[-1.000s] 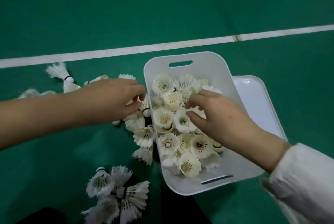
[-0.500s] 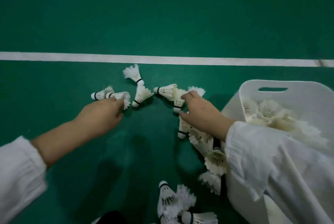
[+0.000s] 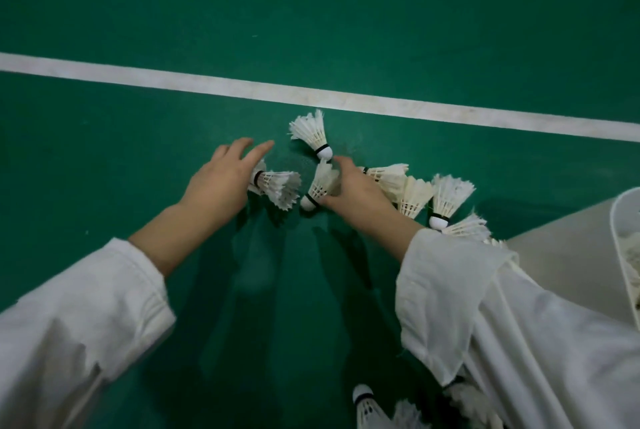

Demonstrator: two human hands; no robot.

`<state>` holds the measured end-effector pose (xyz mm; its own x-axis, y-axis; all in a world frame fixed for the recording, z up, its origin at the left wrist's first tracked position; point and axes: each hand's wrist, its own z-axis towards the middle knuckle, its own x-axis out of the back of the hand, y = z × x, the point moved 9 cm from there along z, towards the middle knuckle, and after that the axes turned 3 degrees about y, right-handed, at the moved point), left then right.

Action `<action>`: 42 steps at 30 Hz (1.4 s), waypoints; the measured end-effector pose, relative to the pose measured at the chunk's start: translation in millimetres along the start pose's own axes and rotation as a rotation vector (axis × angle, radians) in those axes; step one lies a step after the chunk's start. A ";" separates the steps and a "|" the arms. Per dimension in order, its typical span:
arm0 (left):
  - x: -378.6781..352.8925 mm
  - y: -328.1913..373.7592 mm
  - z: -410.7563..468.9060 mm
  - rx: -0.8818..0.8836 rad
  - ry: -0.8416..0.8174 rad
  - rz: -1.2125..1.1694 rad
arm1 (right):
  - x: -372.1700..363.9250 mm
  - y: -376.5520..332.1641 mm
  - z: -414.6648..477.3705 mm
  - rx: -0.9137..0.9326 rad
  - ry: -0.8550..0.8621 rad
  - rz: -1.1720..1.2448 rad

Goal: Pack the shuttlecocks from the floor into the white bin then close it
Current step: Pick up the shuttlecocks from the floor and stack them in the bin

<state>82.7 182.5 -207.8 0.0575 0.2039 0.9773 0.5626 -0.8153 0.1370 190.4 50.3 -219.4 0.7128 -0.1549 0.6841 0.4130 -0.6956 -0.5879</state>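
Left hand point(image 3: 223, 184), fingers spread, rests over the left shuttlecock point(image 3: 278, 186) on the floor point(image 3: 138, 151). Right hand point(image 3: 358, 188) pinches the middle shuttlecock point(image 3: 320, 184) (thumb and forefinger). Other shuttlecocks point(image 3: 415, 195) lie just right, near the bin point(image 3: 561, 234).

Place: a badminton court, most likely.
Floor: smooth green sport floor point(image 3: 311, 13).
Line: a white painted line point(image 3: 242, 86) runs straight across it.
Gear: white feather shuttlecocks point(image 3: 313, 132) lie on the floor near the line.
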 end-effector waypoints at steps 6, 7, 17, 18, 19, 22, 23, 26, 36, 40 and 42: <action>-14.8 -12.8 -10.2 0.054 -0.052 -0.065 | 20.0 8.2 -28.1 0.174 0.229 -0.136; -13.0 -13.9 -13.6 0.066 -0.041 -0.076 | 23.0 9.6 -33.9 0.206 0.241 -0.174; -26.6 63.3 -47.2 -0.585 0.021 0.491 | 18.4 17.6 -44.9 0.207 0.192 -0.298; -29.2 67.3 -47.1 -0.601 0.006 0.524 | 18.2 16.0 -45.5 0.210 0.191 -0.307; -27.3 71.3 -46.9 -0.608 0.021 0.519 | 17.8 15.1 -46.4 0.211 0.191 -0.313; -1.9 83.9 -47.9 -0.567 0.141 0.350 | 16.4 14.4 -48.4 0.208 0.193 -0.318; 5.7 88.4 -51.2 -0.551 0.168 0.286 | 16.1 14.8 -48.7 0.207 0.192 -0.320; 8.2 105.5 -72.5 -0.590 0.134 0.146 | 16.3 15.9 -49.3 0.207 0.190 -0.338; -30.9 70.3 -111.3 -0.352 -0.291 0.097 | 17.3 19.2 -51.3 0.200 0.211 -0.346; -26.9 52.9 -103.2 -0.286 -0.268 0.389 | 16.9 21.0 -51.6 0.194 0.214 -0.349; -27.8 36.4 -94.5 -0.201 -0.298 0.484 | 16.4 21.1 -51.0 0.197 0.214 -0.348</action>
<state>23.7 95.9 -214.7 0.5132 -0.0965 0.8528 0.2492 -0.9341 -0.2556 181.9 -2.8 -198.5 0.3881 -0.0915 0.9171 0.7221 -0.5882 -0.3643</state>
